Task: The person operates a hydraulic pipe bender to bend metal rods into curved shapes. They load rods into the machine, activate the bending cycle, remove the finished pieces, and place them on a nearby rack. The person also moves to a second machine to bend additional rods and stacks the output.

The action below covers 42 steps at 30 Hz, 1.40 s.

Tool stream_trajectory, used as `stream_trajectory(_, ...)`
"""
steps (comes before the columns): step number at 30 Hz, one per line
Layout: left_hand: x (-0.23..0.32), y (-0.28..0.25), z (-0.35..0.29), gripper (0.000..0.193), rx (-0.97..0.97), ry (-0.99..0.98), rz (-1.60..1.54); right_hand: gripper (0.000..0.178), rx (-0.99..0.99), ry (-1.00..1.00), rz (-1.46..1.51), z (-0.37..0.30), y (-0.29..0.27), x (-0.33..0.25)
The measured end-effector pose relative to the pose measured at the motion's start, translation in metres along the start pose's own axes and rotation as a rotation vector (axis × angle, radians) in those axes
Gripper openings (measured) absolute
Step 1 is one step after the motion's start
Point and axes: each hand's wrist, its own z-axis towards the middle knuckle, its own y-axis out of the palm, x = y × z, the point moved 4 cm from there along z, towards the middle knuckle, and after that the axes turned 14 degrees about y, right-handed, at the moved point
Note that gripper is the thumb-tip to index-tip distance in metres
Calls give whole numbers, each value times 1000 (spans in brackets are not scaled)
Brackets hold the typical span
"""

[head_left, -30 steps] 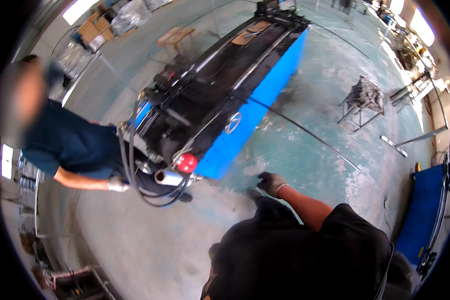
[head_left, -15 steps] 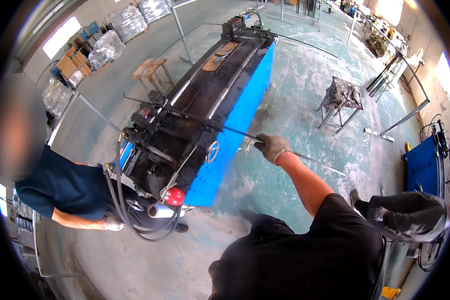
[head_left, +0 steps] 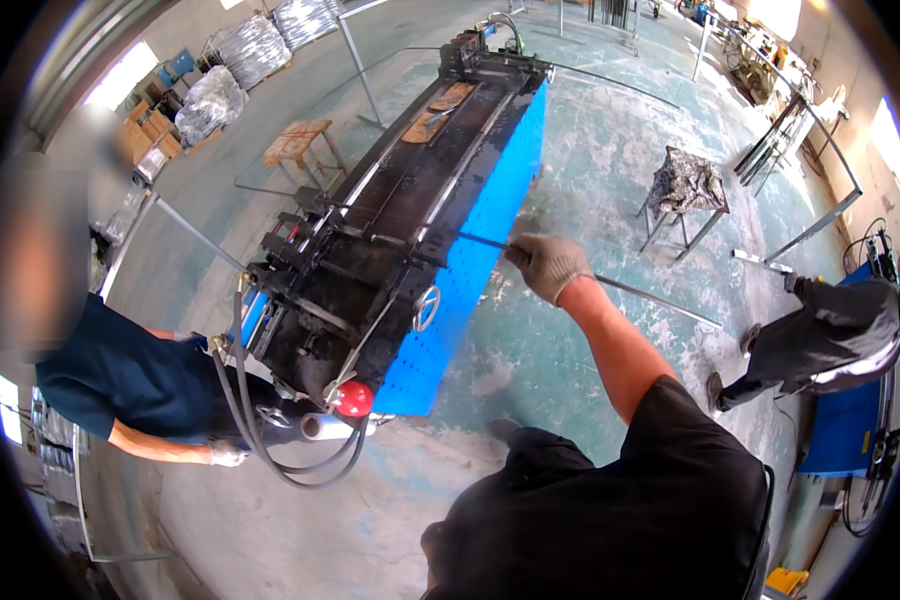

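My right hand [head_left: 550,267], in a knitted grey-beige glove, is closed around a long thin metal rod [head_left: 660,302]. One end of the rod sticks out to the right over the floor. On the other side it reaches over the edge of the long machine [head_left: 465,165], which has a dark, oily bed and a blue perforated side panel. Below the rod, a small handwheel [head_left: 425,308] sits on that panel. At the machine's near end are a red round part [head_left: 354,398] and dark hoses [head_left: 300,466]. My left hand is out of view.
A co-worker [head_left: 130,380] in a dark shirt stands left of the machine; another person [head_left: 820,335] bends at the right beside a blue machine [head_left: 840,430]. A stool with a crumpled cover [head_left: 688,185] stands right, a wooden stool [head_left: 298,140] beyond the machine.
The rod has slid to the right, its free end farther out, while my right hand stays closed on it. The person at the right has shifted and turned.
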Motion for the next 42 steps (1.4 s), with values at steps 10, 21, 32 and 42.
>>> stream_trajectory(10, 0, 0, 2, 32, 28, 12, -29, 28, -92, 37, -58, -16, -12, -20)
stream_trajectory(21, -5, -1, -18, 31, 49, 11, -86, 27, -150, 13, -45, -38, 19, -15)
stream_trajectory(32, -7, -4, -28, 31, 81, -3, -143, 25, -138, -22, -27, -47, 22, -18)
stream_trajectory(42, -5, -4, -32, 30, 118, -2, -194, 24, -173, -7, -16, -48, 26, -21)
